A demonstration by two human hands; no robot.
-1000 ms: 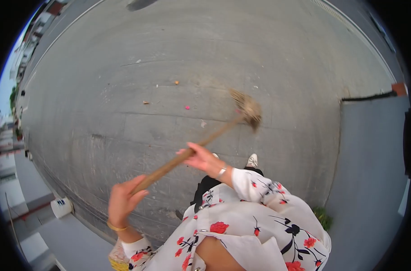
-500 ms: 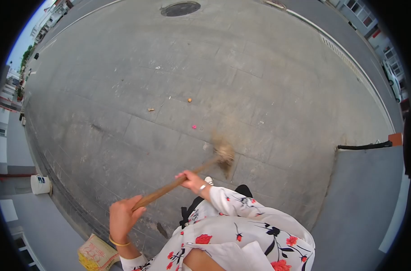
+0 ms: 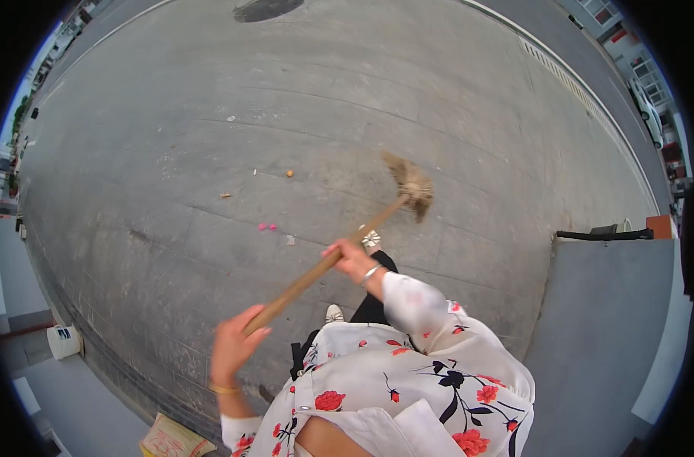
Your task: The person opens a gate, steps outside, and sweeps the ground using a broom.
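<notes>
A broom with a wooden handle (image 3: 301,284) slants across the view, its straw head (image 3: 412,189) low over the paving and slightly blurred. The fingers of my left hand (image 3: 238,341) are wrapped round the upper end of the handle. Lower down, my right hand (image 3: 352,260) is closed on the same handle. Left of the broom head lie a small orange ball-like thing (image 3: 290,174), bright pink bits (image 3: 268,227), a whitish scrap (image 3: 290,240) and a brownish piece (image 3: 225,196).
Grey paving (image 3: 301,137) spreads ahead, with a dark round cover (image 3: 267,9) at the far side. A white bucket (image 3: 62,342) stands at left, a sack (image 3: 175,439) at lower left. A low grey wall (image 3: 610,305) borders the right. A white car (image 3: 646,113) stands beyond.
The broom head has swung forward and to the right, and both hands have moved right with the handle. One foot has come forward. More pink and whitish litter shows on the ground.
</notes>
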